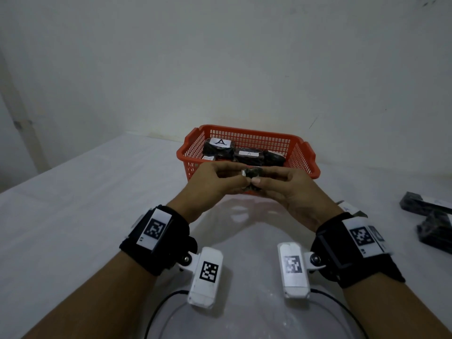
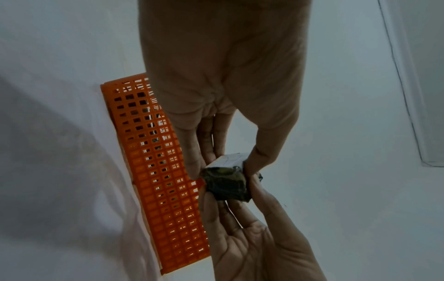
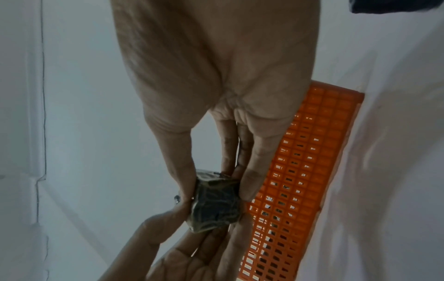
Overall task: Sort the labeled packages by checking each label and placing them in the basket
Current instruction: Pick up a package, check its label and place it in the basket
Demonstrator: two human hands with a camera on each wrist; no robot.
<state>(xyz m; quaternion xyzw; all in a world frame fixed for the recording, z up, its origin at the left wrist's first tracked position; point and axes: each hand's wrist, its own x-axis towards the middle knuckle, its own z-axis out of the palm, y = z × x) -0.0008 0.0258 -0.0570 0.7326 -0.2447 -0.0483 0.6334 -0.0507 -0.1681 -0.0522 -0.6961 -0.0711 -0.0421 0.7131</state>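
While both hands meet just in front of the red plastic mesh basket (image 1: pixel 300 152), they share one small package wrapped in dark crinkled plastic (image 1: pixel 252 178), held in the air above the white table (image 1: pixel 85 192). On the near side of the basket, the left hand (image 1: pixel 215 184) pinches one end of that package between thumb and fingertips, and the right hand (image 1: pixel 288 189) pinches the opposite end the same way. From the left wrist view, a white paper label (image 2: pixel 231 158) shows on one face of the package (image 2: pixel 225 183), but its letter cannot be read. Inside the basket lie several more dark wrapped packages (image 1: pixel 244 152); two of them carry white labels with the letter A (image 1: pixel 221 142). Well to the right of the basket, two dark packages (image 1: pixel 433 216) rest on the table, and another labelled one (image 1: pixel 347 207) peeks out behind the right wrist.
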